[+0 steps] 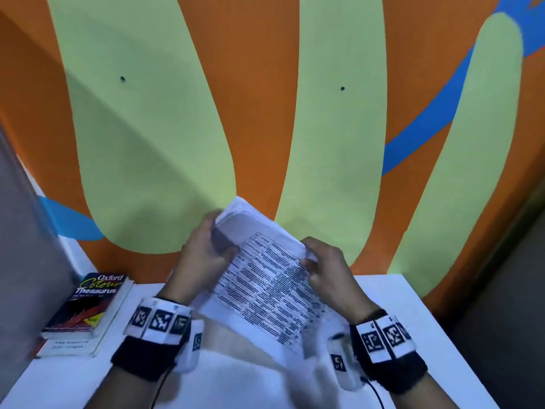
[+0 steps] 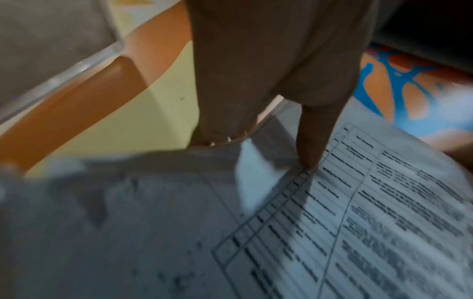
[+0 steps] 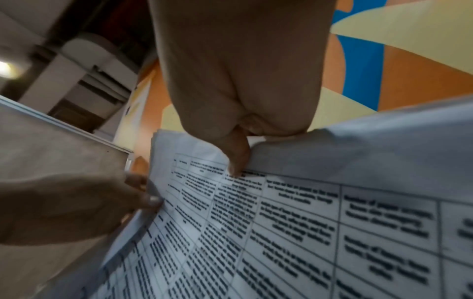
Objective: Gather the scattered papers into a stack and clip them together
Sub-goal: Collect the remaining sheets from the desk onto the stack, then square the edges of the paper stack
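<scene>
Holding the thin white printed papers with black table lines point(image 1: 265, 287) up off the flat white table point(image 1: 392, 293), I have one hand on each side of the bundle. My left hand point(image 1: 203, 255) grips the far left corner of the papers, fingers curled behind and thumb pressed on the front. My right hand point(image 1: 327, 270) pinches the far right edge of the papers, thumb on the print. In the right wrist view the thumb tip point(image 3: 236, 161) sits right on the top row of the table lines.

What could go wrong? I think the sheets could slide apart, because they are floppy and the bottom hangs loose near the table. If one pinch goes soft, a sheet could fall out. The edges look uneven at the top left corner, so a clip put on now might miss a sheet. I also see no clip in any view, so I would have to let go with one hand to find it, and the bundle could droop then.

Counting: two hands and one bundle of papers; the sheets are too blurry to count. Two thick books lie stacked to the left of the papers, the top one a dark Oxford thesaurus point(image 1: 91, 302). Behind the papers is one orange, green and blue painted wall point(image 1: 265, 113).
</scene>
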Available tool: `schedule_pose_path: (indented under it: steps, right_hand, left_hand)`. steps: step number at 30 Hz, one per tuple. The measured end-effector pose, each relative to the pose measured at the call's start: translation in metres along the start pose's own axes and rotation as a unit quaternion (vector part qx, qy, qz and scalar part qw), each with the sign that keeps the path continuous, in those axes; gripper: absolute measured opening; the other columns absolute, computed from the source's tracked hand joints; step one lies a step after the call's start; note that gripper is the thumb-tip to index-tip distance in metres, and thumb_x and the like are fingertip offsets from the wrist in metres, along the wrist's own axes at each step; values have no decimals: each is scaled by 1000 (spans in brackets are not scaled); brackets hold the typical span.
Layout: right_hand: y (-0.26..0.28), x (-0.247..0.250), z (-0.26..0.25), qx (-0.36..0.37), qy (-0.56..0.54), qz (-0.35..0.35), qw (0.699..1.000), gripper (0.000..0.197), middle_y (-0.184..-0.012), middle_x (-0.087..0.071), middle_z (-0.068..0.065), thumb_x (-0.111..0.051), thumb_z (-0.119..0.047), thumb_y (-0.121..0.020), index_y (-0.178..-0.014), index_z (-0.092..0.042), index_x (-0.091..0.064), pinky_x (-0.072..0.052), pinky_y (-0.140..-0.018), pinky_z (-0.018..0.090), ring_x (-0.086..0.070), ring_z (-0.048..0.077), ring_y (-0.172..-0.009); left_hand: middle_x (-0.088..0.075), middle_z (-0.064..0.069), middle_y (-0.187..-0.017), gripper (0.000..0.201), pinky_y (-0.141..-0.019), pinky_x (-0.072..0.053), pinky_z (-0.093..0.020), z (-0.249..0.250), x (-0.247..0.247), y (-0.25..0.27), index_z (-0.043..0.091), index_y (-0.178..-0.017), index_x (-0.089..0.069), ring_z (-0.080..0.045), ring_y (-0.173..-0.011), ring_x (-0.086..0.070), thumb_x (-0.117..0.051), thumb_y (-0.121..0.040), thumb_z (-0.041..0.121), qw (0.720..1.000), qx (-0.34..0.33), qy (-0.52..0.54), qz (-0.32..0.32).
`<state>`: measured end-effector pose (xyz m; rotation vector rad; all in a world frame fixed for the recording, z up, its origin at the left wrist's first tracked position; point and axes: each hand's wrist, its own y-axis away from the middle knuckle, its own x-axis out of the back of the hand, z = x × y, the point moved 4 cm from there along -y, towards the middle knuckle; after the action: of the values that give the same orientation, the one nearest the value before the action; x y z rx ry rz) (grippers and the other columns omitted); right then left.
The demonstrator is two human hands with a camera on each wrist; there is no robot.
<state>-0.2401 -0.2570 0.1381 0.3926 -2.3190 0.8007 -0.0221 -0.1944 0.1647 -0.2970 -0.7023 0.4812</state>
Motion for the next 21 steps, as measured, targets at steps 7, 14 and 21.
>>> schedule_pose_path:
  steps: [7, 14, 21]
  right_hand:
    - [13, 15, 33, -56, 8, 9, 998, 19, -64, -62, -14, -73, -14, -80, -85, -29, -63, -41, -59, 27, -55, 2, -61]
    - [63, 25, 111, -248, -350, 113, 896, 57, -91, -69, 13, -90, -17, -54, -106, -14, -67, -52, -66, 20, -65, 19, -76]
    - [78, -1, 112, -255, -352, 154, 887, 18, -84, -77, -4, -62, 6, -84, -98, -3, -69, -56, -74, 32, -72, 11, -79]
  left_hand:
    - [-69, 10, -73, 44, -66, -50, -13, -29, -21, 9, 23, -88, -56, 6, -72, -63, -47, -82, -19, 990, 19, 133, -46]
    - [-72, 2, -98, 40, -86, -51, -37, -71, -10, 31, 24, -102, -58, -10, -96, -65, -49, -86, -12, 975, 101, 196, -16]
    - [-65, -5, -105, 27, -86, -45, -37, -93, -30, 57, 16, -112, -55, -26, -101, -59, -51, -91, 1, 967, 148, 189, 82]
